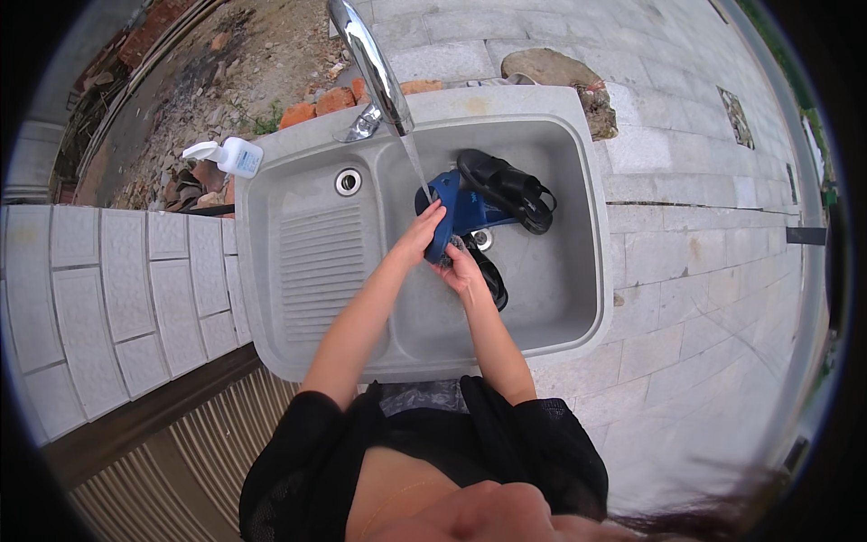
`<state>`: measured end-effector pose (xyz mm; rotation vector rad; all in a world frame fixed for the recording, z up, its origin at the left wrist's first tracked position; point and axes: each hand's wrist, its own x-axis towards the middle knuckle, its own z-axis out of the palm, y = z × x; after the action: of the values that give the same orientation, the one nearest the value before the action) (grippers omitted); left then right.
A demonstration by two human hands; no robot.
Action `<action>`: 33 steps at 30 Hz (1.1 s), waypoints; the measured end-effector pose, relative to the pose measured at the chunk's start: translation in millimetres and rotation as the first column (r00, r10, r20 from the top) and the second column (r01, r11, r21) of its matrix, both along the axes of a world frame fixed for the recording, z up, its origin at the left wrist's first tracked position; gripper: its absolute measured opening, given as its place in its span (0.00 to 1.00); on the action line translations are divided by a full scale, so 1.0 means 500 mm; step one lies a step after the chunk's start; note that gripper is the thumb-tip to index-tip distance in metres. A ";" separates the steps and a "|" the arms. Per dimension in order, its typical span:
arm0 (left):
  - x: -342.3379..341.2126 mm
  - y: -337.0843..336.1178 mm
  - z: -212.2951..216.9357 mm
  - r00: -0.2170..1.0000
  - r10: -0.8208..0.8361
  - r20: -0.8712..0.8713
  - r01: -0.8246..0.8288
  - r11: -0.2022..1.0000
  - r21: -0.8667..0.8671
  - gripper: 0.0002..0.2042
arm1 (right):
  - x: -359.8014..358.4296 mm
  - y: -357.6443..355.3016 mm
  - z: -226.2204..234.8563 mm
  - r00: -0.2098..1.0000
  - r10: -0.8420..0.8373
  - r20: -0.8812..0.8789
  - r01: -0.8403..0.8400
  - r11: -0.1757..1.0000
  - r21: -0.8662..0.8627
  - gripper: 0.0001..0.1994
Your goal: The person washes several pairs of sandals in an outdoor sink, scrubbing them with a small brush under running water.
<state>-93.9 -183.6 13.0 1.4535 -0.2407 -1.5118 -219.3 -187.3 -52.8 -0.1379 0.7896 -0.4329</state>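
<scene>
Over the right basin of the grey sink, a blue slipper is tilted up under a stream of water from the chrome faucet. My left hand grips its left side. Around its lower end closes my right hand; a small greyish textured thing beside those fingers is too unclear to name. Behind the held slipper, another blue slipper lies in the basin. One black sandal rests at the back right, touching it. A second black sandal is partly hidden by my right hand.
To the left are a ridged draining section and a drain hole. A white pump bottle stands at the sink's back left corner. Bricks and a large stone lie behind the rim. A tiled wall borders the left.
</scene>
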 end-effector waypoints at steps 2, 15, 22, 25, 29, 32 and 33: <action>0.014 0.013 0.023 0.994 0.039 -0.101 -0.038 0.999 0.010 0.27 | 0.014 -0.005 0.055 0.994 0.020 -0.112 -0.032 0.994 -0.107 0.14; 0.078 0.045 -0.001 0.578 0.614 -0.538 -0.581 0.772 0.257 0.14 | 0.024 -0.044 0.164 0.982 -0.170 -0.084 0.120 0.900 -0.419 0.09; 0.048 -0.020 0.036 0.553 0.598 -0.580 -0.611 0.764 0.206 0.12 | 0.055 -0.089 0.154 0.863 -0.310 -0.398 -0.122 0.638 -0.761 0.16; 0.075 -0.048 -0.018 0.545 0.534 -0.646 -0.555 0.808 0.200 0.08 | 0.104 -0.077 0.214 0.628 -0.627 -0.461 -0.479 0.156 -0.864 0.22; 0.107 -0.023 -0.062 0.562 0.379 -0.735 -0.502 0.863 0.061 0.06 | 0.142 -0.078 0.249 0.694 -0.579 -0.429 -0.619 -0.176 -0.765 0.12; 0.078 -0.056 -0.024 0.404 0.736 -0.543 -0.650 0.649 0.395 0.05 | 0.126 -0.166 0.216 0.646 -0.596 -0.476 -0.640 -0.082 -0.764 0.12; 0.061 -0.059 -0.021 0.446 0.732 -0.515 -0.653 0.660 0.372 0.06 | 0.120 -0.214 0.193 0.510 -0.591 -0.625 -0.714 0.114 -0.691 0.14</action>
<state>-63.6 -213.0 2.4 0.8369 0.8143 -1.2003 -159.5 -294.3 43.7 -2.0255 1.3735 -0.7716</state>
